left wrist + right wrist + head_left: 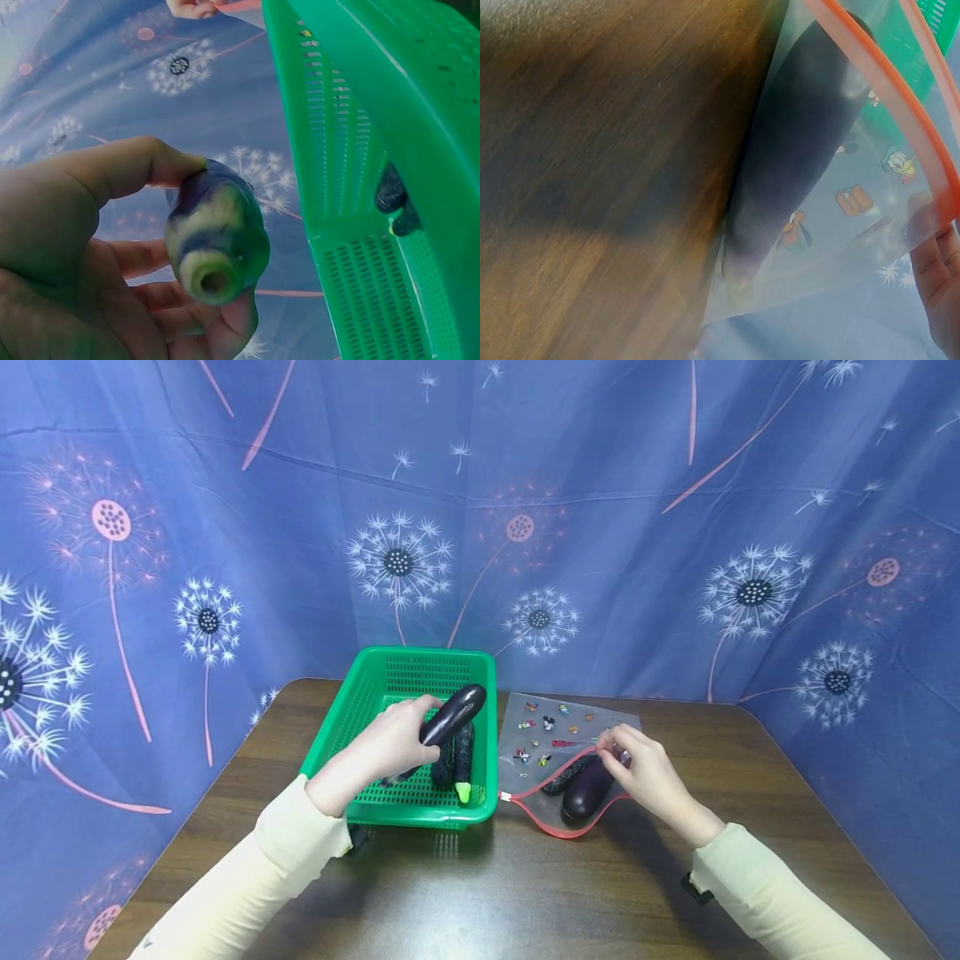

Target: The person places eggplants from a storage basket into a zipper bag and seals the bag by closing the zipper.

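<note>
My left hand (386,739) grips a long, glossy dark eggplant (456,712) over the green basket (420,815). In the left wrist view the eggplant's pale stem end (214,259) faces the camera, with thumb and fingers around it. Below it in the basket lie dark, bumpy cucumbers (464,752), one with a light green tip. To the right, my right hand (652,768) pinches the red-edged mouth of a clear zip bag (510,727) printed with cartoon figures. Inside the bag are another eggplant (587,795) and a dark, bumpy cucumber (564,778). The bag's mouth gapes toward me.
Basket and bag stand side by side toward the back of a brown wooden table (555,893). A white slider (506,797) sits at the bag's left corner, close to the basket rim. A blue dandelion-print curtain (622,593) surrounds the table's back and sides.
</note>
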`<action>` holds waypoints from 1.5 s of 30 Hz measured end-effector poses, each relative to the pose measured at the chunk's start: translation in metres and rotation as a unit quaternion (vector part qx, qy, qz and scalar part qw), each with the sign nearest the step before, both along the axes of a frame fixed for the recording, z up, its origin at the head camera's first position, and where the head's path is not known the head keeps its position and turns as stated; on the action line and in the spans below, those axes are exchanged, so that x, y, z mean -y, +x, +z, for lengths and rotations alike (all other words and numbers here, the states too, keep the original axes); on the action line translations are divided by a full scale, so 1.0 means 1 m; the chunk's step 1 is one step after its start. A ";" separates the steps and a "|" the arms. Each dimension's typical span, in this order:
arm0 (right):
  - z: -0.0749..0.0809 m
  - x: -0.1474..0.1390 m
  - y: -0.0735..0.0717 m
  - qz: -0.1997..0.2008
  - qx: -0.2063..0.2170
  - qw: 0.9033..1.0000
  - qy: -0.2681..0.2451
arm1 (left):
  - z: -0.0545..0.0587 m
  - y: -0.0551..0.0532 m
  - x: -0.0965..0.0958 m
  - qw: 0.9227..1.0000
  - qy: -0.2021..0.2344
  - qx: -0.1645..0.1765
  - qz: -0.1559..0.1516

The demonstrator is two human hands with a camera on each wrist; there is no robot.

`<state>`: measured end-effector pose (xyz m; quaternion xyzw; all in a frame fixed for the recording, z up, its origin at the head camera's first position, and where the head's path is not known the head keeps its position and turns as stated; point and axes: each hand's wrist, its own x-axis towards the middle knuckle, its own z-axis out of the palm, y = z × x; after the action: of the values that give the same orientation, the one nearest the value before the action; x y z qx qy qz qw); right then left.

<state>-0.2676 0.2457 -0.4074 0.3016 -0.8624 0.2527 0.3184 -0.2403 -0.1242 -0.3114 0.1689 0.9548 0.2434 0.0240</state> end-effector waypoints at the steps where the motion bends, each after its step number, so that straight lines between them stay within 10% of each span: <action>1: 0.000 0.000 0.000 0.000 0.000 1.000 0.000 | 0.001 0.001 -0.002 1.000 0.000 -0.001 0.000; 45: 0.006 0.002 0.001 -0.015 0.027 1.000 0.004 | -0.012 0.022 -0.071 0.996 -0.008 -0.019 -0.087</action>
<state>-0.2665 0.2433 -0.4014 0.2831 -0.8760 0.2530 0.2975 -0.2184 -0.0532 -0.3237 0.2559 0.9387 0.2292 0.0285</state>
